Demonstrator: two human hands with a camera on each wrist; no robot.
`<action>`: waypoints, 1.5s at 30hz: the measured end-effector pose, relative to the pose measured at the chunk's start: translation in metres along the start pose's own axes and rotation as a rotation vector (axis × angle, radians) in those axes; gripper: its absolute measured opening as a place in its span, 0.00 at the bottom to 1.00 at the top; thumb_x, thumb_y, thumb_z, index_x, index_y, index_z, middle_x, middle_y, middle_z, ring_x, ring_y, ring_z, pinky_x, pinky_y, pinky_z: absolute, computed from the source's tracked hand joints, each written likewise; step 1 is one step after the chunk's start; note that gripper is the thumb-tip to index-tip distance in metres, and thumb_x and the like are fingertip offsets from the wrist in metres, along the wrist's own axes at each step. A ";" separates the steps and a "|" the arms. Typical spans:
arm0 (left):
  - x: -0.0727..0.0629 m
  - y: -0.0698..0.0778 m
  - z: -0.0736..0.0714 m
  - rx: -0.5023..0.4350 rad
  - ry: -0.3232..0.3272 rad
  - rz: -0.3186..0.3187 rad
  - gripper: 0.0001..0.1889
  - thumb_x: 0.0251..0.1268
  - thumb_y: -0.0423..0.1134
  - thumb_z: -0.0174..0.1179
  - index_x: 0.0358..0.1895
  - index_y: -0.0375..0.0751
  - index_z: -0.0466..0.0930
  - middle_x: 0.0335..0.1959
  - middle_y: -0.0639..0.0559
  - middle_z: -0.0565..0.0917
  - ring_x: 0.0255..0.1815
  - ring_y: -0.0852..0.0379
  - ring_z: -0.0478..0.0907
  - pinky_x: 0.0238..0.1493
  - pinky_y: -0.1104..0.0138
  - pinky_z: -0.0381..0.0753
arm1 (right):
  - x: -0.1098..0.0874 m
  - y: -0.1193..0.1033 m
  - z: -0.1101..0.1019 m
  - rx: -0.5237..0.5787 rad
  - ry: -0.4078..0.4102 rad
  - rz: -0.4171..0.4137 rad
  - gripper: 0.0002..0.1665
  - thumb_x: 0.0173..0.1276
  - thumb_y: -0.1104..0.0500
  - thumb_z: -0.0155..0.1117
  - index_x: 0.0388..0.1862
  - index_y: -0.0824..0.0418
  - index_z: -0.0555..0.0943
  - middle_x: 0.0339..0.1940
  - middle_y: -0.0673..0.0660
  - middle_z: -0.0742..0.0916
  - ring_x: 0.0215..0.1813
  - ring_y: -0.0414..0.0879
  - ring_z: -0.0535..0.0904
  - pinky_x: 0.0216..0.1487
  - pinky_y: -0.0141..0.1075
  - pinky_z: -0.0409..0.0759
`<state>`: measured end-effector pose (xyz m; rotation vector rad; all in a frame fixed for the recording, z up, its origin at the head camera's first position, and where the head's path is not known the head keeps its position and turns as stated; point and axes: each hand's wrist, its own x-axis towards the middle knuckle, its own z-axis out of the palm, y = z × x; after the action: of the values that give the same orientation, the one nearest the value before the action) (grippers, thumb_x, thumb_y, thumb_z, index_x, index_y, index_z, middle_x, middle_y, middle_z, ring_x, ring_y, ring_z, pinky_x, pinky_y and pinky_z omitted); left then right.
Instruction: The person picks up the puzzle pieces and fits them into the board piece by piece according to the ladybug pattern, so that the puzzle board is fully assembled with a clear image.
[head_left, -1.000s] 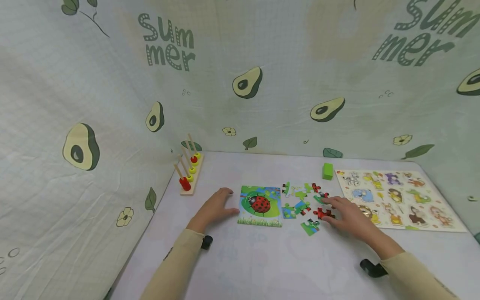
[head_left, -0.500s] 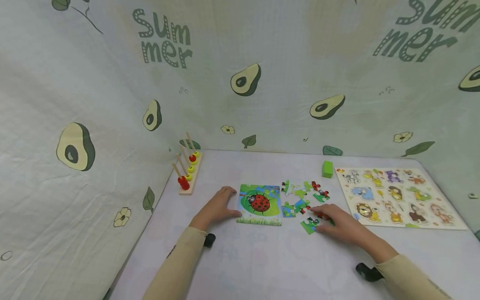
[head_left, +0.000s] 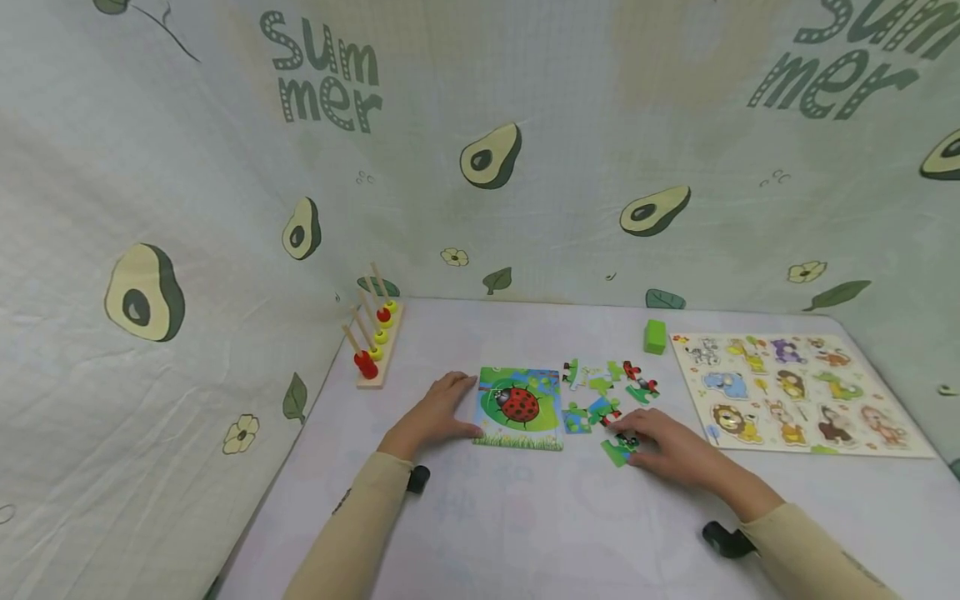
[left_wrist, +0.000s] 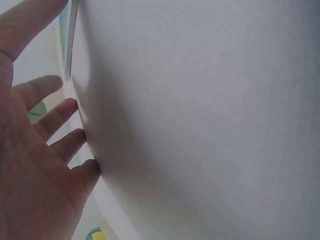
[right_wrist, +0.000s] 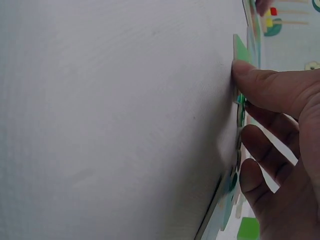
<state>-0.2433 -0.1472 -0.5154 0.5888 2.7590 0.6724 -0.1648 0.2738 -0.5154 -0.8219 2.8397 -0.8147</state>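
My left hand (head_left: 433, 414) lies by the left edge of a square ladybug puzzle board (head_left: 518, 408), thumb at its lower left corner and fingers spread. In the left wrist view the fingertips (left_wrist: 70, 145) rest at the table surface, holding nothing. Right of the board, my right hand (head_left: 675, 448) pinches a green puzzle piece (head_left: 617, 454) between thumb and index finger. The right wrist view shows the thumb (right_wrist: 245, 70) on that piece's edge, with the other fingers curved behind; part of it is hidden. Several loose pieces, including a blue-green one (head_left: 577, 419), lie beyond the hand.
An animal puzzle board (head_left: 802, 396) lies at the right. A green block (head_left: 655, 337) stands behind the loose pieces. At the back left is a wooden stacking toy (head_left: 382, 354) with upright pegs. A printed cloth (head_left: 570, 250) rises behind the table.
My right hand has come left and nearer from a red piece to the green piece; the red piece is now hidden by the hand. The left hand has stayed beside the ladybug board.
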 end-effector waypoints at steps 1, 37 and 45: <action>0.000 0.000 0.000 -0.002 -0.008 0.000 0.52 0.52 0.58 0.77 0.79 0.47 0.62 0.78 0.44 0.61 0.80 0.40 0.54 0.77 0.47 0.59 | 0.000 0.000 0.000 -0.004 0.002 -0.009 0.29 0.64 0.56 0.76 0.64 0.50 0.82 0.59 0.49 0.83 0.58 0.47 0.78 0.57 0.48 0.80; 0.000 0.004 -0.004 0.024 -0.108 0.013 0.47 0.59 0.59 0.72 0.80 0.52 0.61 0.83 0.47 0.51 0.84 0.43 0.39 0.81 0.48 0.39 | 0.007 -0.004 -0.005 0.149 -0.021 0.109 0.23 0.71 0.60 0.68 0.64 0.49 0.81 0.38 0.43 0.80 0.36 0.36 0.71 0.34 0.31 0.71; -0.001 0.002 -0.004 0.034 -0.114 -0.012 0.47 0.59 0.60 0.71 0.80 0.55 0.60 0.84 0.49 0.50 0.84 0.45 0.38 0.81 0.49 0.38 | 0.014 -0.007 -0.004 0.165 0.070 0.091 0.21 0.68 0.60 0.71 0.59 0.53 0.80 0.33 0.43 0.81 0.30 0.36 0.71 0.30 0.31 0.71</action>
<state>-0.2430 -0.1475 -0.5111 0.5977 2.6710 0.5718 -0.1738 0.2634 -0.5075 -0.6500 2.7971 -1.0662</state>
